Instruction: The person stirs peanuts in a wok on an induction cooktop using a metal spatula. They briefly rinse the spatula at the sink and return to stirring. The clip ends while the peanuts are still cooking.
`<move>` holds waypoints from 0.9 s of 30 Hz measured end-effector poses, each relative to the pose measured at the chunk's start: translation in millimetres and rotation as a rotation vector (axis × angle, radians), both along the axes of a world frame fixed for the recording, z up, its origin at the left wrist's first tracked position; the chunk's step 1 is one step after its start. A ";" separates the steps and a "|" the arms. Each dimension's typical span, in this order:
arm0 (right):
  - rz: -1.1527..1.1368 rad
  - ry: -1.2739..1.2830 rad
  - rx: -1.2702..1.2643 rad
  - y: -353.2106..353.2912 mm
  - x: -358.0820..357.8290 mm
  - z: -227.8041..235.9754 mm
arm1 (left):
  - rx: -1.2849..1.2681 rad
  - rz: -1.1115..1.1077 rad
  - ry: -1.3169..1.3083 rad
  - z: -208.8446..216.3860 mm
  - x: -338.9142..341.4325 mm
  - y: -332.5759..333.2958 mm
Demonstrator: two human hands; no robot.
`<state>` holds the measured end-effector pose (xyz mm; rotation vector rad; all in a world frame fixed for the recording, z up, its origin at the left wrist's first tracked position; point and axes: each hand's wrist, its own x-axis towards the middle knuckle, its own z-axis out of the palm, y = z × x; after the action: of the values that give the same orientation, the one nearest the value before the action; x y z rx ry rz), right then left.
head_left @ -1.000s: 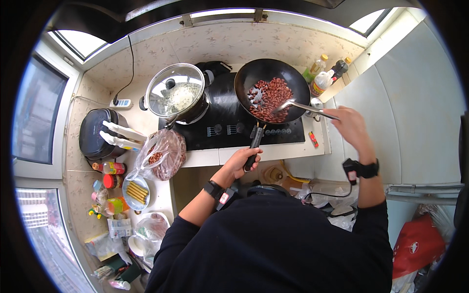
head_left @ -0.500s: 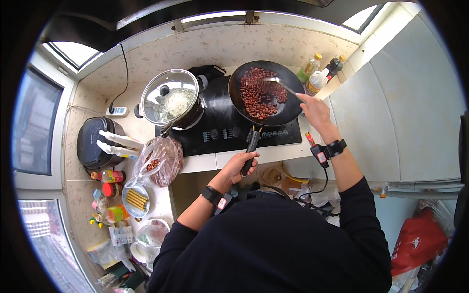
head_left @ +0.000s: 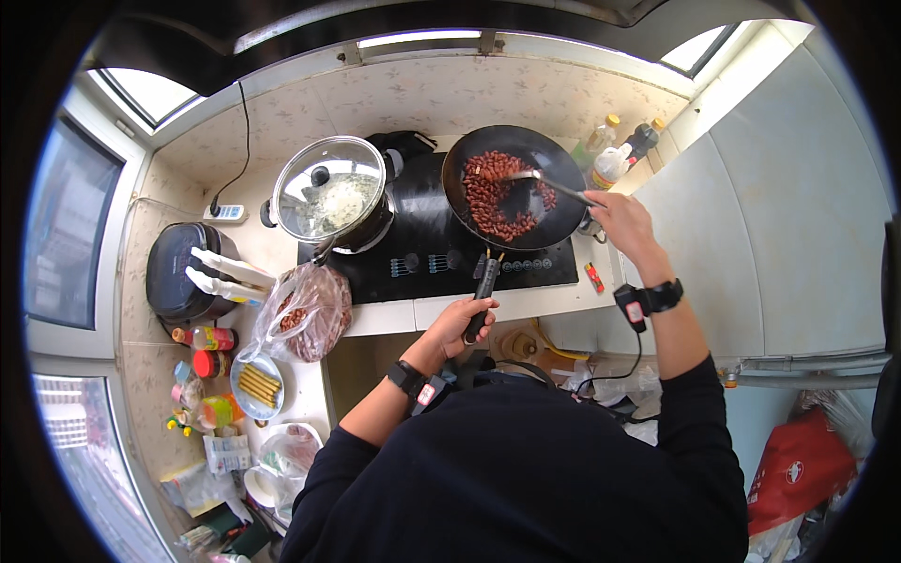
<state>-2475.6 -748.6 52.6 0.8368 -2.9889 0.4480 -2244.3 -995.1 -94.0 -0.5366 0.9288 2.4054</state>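
Over the stove, left hand [head_left: 457,324] gripping wok [head_left: 514,187] handle, right hand [head_left: 621,220] clasping spatula [head_left: 549,184], blade half-buried.

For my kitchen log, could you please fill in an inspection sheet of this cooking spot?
Surface: black cooktop set in a pale counter.
Job's things: black wok of reddish pieces; metal spatula in it.
Clutter: lidded pot, bag of reddish food, plate of yellow sticks, bottles.
Grips: left hand shut on the wok handle; right hand shut on the spatula.
Cables: black cord up the wall.
Surroundings: windows at left; red bag at lower right.
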 end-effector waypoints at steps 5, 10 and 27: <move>-0.044 -0.111 -0.208 -30.4 -13.4 -45.2 | 0.005 0.010 -0.005 -0.4 1.2 0.9; 0.159 -0.157 0.021 -2.6 23.8 27.9 | 0.004 0.015 -0.008 -2.0 1.0 1.3; -0.054 0.055 -0.020 -6.5 12.8 -18.8 | -0.003 0.006 -0.020 -7.1 2.4 1.6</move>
<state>-2462.7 -755.1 33.8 0.7515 -2.9440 0.4453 -2241.9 -993.5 -101.1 -0.5648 0.9234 2.4003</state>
